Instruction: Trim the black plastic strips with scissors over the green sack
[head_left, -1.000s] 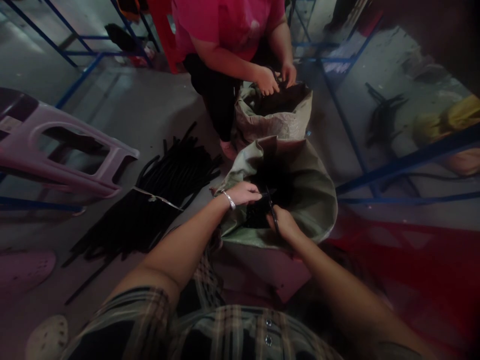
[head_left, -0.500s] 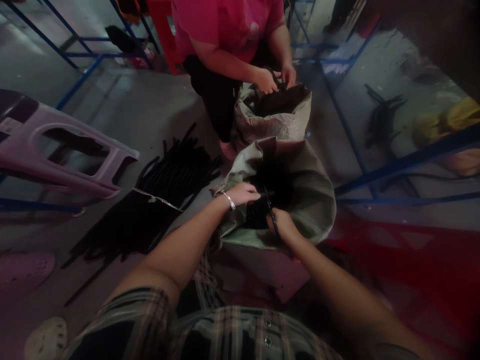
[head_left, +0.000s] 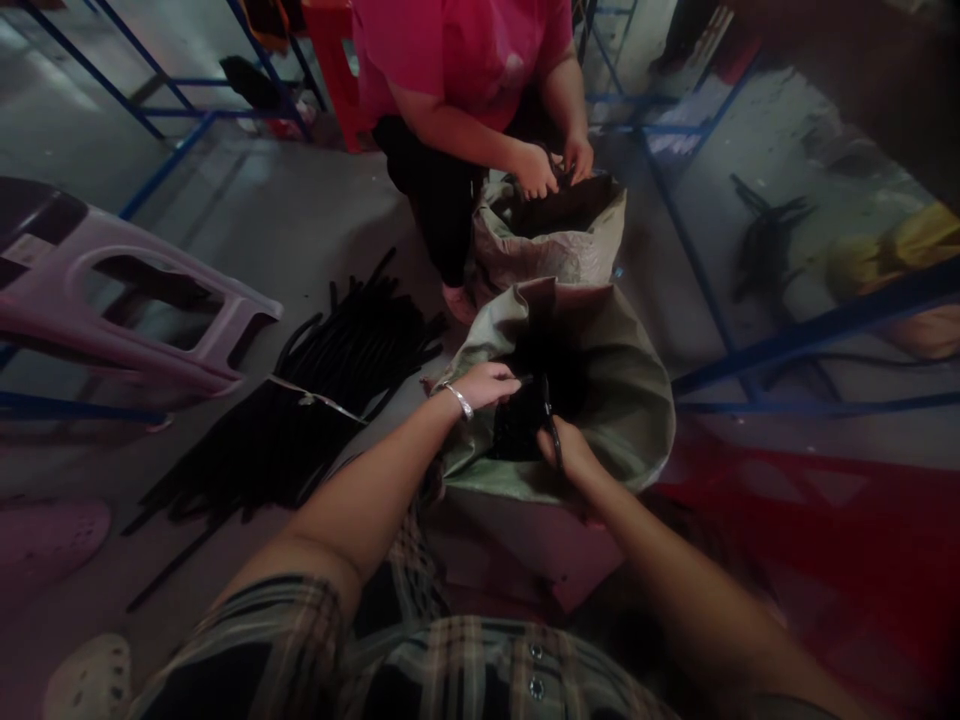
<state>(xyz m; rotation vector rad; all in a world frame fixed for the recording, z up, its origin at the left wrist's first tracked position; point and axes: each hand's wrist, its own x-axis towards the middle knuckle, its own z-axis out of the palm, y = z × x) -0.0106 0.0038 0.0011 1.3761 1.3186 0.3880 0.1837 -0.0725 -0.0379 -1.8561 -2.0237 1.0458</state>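
Observation:
Over the mouth of a greenish woven sack (head_left: 630, 420), my left hand (head_left: 487, 384) pinches a short dark strip (head_left: 526, 380) that pokes out past the fingertips. My right hand (head_left: 568, 446) is wrapped round the handles of black scissors (head_left: 548, 400), their blades pointing up and away, a small gap to the right of the strip. Dark pieces (head_left: 514, 428) lie inside the sack below both hands; its depth is too dark to make out. On the floor to the left lies a bundle of long black strips (head_left: 300, 410) bound with a pale tie.
Across from me a person in a pink shirt (head_left: 472, 60) works with both hands over a second sack (head_left: 555, 255). A pink plastic stool (head_left: 142, 290) stands at left, a blue metal frame (head_left: 825, 335) at right. Red material (head_left: 825, 530) spreads at lower right.
The scissors have moved slightly right, away from my left fingertips, and their blades look closer together. My left hand has barely moved. The view has shifted slightly.

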